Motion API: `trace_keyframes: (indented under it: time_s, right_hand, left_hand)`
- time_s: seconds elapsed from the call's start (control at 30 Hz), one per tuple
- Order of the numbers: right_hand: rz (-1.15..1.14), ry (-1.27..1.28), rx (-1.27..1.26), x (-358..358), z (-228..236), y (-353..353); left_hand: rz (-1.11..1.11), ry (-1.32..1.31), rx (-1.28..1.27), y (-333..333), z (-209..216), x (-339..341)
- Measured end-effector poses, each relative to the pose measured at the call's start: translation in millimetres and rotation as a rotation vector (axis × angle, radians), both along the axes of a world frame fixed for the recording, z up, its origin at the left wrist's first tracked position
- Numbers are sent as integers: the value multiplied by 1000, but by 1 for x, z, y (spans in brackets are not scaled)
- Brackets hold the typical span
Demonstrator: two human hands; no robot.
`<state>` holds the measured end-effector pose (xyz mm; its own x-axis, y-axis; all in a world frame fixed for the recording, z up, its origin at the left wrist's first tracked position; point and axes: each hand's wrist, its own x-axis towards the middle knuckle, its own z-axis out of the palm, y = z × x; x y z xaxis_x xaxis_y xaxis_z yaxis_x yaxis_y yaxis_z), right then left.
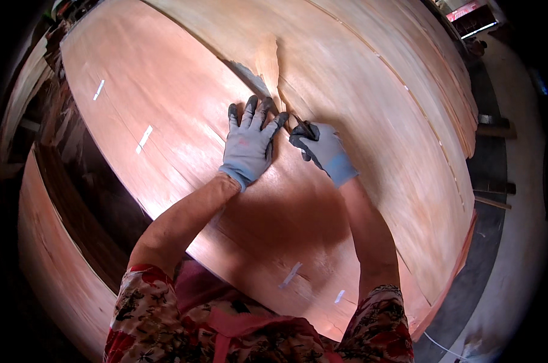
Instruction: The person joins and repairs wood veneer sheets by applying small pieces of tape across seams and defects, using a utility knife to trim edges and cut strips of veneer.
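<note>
My left hand point(249, 144), in a grey glove with dark fingertips, lies flat with spread fingers on a pinkish wood veneer sheet point(165, 115). Just to its right, my right hand point(326, 146), gloved alike, is closed around a dark knife-like tool point(303, 126); the fingers partly hide it. The tool's tip is beside the left thumb, at the seam where the pinkish sheet meets a paler veneer sheet point(382, 139). Beyond the fingers a torn, curled veneer strip point(268, 60) rises by a grey gap point(248, 76).
White tape pieces point(144, 139) are stuck on the pinkish sheet, including one tape piece point(291, 274) near my body. More veneer layers point(449, 78) show along the right edge. At left, another wood sheet point(56, 242) lies beyond a dark gap. A pale floor point(522, 199) runs along the far right.
</note>
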<state>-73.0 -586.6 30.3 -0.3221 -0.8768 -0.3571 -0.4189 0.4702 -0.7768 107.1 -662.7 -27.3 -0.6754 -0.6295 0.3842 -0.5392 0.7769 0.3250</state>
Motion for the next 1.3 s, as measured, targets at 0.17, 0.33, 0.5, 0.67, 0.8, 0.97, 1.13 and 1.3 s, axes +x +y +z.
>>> trace_keyframes:
  time_s: [0.17,0.33,0.5,0.67,0.8,0.97,1.13,1.3]
  right_hand:
    - [-54,16,-111,-40,-24,-18]
    - [-84,-159,-133,-34,-3,-60]
    - [-18,-42,-40,-20,-10,-83]
    - [22,-19,-31,-23,-28,-93]
    - [121,227,-51,-27,-40,-103]
    - [173,251,-21,-27,-33,-105]
    - [302,426,16,-16,-16,-111]
    - [264,441,24,-15,-18,-110]
  left_hand:
    - [-36,59,23,0,2,-1]
    - [-48,167,-18,-3,-5,0]
    - [-44,168,-12,-3,-4,2]
    - [-37,144,-11,-3,-5,3]
    - [8,206,2,0,-2,-1]
    - [6,217,19,0,6,2]
    - [-32,154,-13,-1,0,-1]
    - [-24,90,9,0,1,-4]
